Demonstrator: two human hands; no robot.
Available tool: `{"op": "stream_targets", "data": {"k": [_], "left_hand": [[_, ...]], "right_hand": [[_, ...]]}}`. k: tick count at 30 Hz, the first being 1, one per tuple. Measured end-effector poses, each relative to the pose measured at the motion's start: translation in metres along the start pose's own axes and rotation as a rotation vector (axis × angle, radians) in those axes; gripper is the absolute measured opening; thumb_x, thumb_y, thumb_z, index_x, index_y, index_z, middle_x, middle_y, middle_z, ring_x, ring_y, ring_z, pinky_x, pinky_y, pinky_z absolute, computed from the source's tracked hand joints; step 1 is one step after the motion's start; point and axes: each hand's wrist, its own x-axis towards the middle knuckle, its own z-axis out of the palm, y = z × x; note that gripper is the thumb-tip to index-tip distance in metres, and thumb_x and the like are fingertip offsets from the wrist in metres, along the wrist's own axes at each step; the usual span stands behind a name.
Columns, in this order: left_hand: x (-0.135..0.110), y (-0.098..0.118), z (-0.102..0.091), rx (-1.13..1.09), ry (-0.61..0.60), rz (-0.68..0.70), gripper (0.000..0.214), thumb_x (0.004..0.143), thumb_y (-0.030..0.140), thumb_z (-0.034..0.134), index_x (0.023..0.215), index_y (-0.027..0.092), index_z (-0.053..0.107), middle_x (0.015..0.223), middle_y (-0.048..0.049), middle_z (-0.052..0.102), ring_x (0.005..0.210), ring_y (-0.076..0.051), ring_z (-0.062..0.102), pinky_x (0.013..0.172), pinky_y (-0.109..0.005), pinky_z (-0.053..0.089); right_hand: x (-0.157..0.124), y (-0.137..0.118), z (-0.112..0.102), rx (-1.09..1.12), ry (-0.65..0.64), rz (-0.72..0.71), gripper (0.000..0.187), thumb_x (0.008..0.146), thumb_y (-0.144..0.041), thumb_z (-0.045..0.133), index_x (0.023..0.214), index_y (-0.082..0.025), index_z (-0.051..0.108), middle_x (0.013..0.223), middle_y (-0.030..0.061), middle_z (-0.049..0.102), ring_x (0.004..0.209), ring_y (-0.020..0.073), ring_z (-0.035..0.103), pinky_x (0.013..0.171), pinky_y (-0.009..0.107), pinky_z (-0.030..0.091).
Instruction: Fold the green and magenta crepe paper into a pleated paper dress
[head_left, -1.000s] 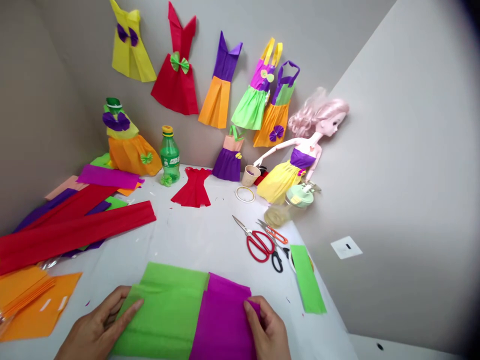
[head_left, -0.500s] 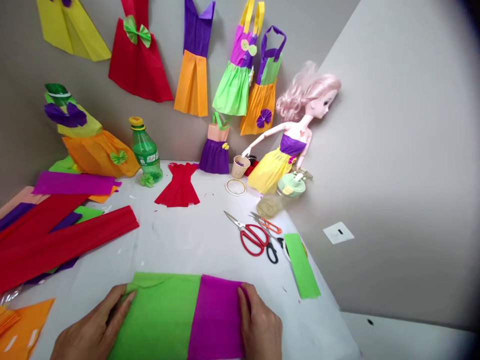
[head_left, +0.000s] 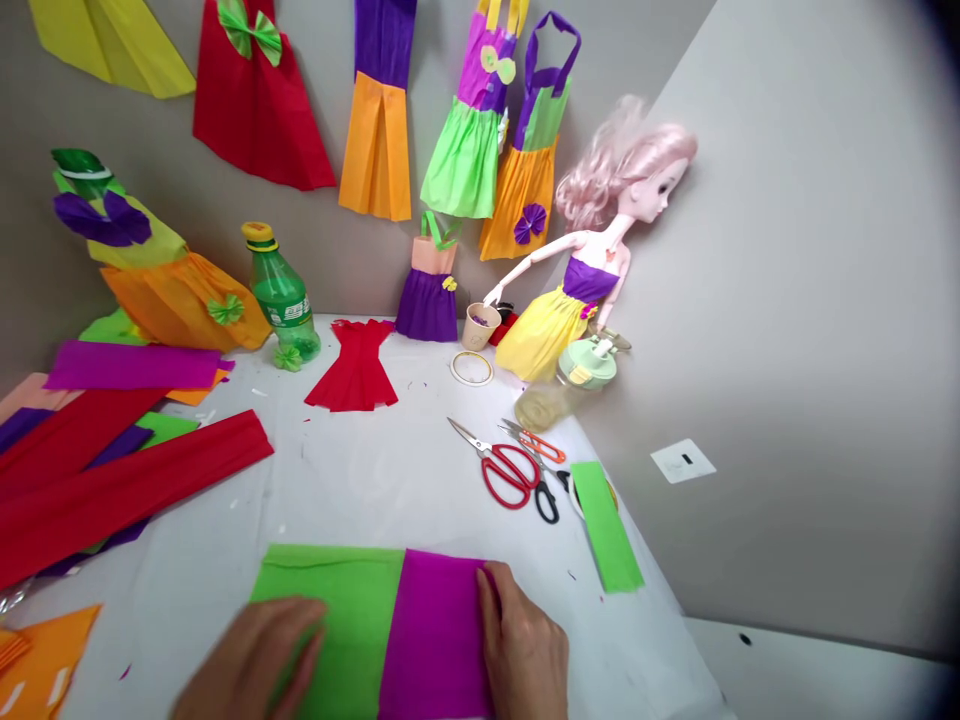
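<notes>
A green crepe paper sheet (head_left: 352,590) lies at the near edge of the white table (head_left: 375,470), joined on its right to a magenta crepe paper sheet (head_left: 439,625). My left hand (head_left: 251,665) lies flat on the green sheet, fingers stretched out, slightly blurred. On the right edge of the magenta sheet rests my right hand (head_left: 521,650), fingers pressed down along that edge.
Red-handled scissors (head_left: 499,465), small orange snips (head_left: 536,442) and a green paper strip (head_left: 606,525) lie to the right. Red crepe rolls (head_left: 127,480) and other coloured paper fill the left. A doll (head_left: 592,270), green bottle (head_left: 281,295), tape ring (head_left: 472,368) and paper dresses stand behind.
My left hand has slid rightward from the green sheet's left edge onto its middle, flattening the raised corner. The view has tilted down a little. My right hand stays put.
</notes>
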Motion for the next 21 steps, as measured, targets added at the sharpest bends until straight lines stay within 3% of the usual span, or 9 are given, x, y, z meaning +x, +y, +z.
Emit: {"op": "stream_targets", "data": {"k": [2,5,8,12,18,21], "left_hand": [[0.012,0.025,0.008,0.02,-0.016,0.276,0.038,0.103,0.02,0.036,0.132,0.027,0.059,0.116,0.0009,0.075,0.104,-0.014,0.07,0.092,-0.018,0.056],[0.03,0.047,0.023,0.062,-0.09,0.451,0.056,0.099,0.008,0.035,0.153,0.02,0.041,0.137,0.0004,0.067,0.125,-0.013,0.061,0.107,-0.021,0.049],[0.033,0.046,0.041,0.128,-0.113,0.443,0.064,0.097,0.005,0.034,0.159,0.016,0.027,0.147,-0.0026,0.059,0.138,-0.017,0.051,0.113,-0.03,0.045],[0.023,0.032,0.055,0.169,-0.144,0.416,0.06,0.1,0.014,0.039,0.159,0.014,0.027,0.155,-0.0065,0.05,0.144,-0.021,0.043,0.113,-0.036,0.046],[0.021,0.03,0.051,0.241,-0.182,0.407,0.064,0.097,0.017,0.044,0.158,0.014,0.029,0.162,-0.0039,0.038,0.151,-0.022,0.031,0.116,-0.039,0.042],[0.024,0.032,0.048,0.249,-0.195,0.4,0.066,0.095,0.016,0.045,0.159,0.015,0.027,0.164,-0.0035,0.035,0.152,-0.022,0.029,0.117,-0.039,0.04]], "right_hand": [[0.001,-0.001,-0.001,-0.002,0.001,-0.011,0.046,0.111,-0.035,0.022,0.09,-0.024,0.062,0.054,-0.0049,0.064,0.041,0.0169,0.064,0.043,0.029,0.032],[0.004,-0.003,-0.003,0.001,0.018,-0.018,0.048,0.111,-0.034,0.02,0.089,-0.024,0.062,0.054,-0.0048,0.065,0.04,0.0165,0.064,0.042,0.029,0.032],[0.006,-0.005,-0.005,0.001,0.037,-0.02,0.053,0.111,-0.035,0.016,0.086,-0.024,0.062,0.052,-0.0047,0.064,0.038,0.0159,0.062,0.042,0.029,0.031],[0.007,-0.005,-0.006,0.013,0.03,-0.005,0.056,0.111,-0.037,0.014,0.085,-0.023,0.062,0.053,-0.0039,0.065,0.038,0.0151,0.062,0.042,0.029,0.029],[0.004,-0.002,-0.004,0.014,0.027,-0.007,0.053,0.111,-0.037,0.016,0.084,-0.024,0.06,0.051,-0.0049,0.063,0.036,0.0158,0.06,0.041,0.029,0.03],[0.006,0.002,-0.01,0.02,0.084,-0.015,0.048,0.111,-0.038,0.021,0.089,-0.022,0.061,0.06,-0.0016,0.067,0.044,0.016,0.063,0.043,0.027,0.036]]}}
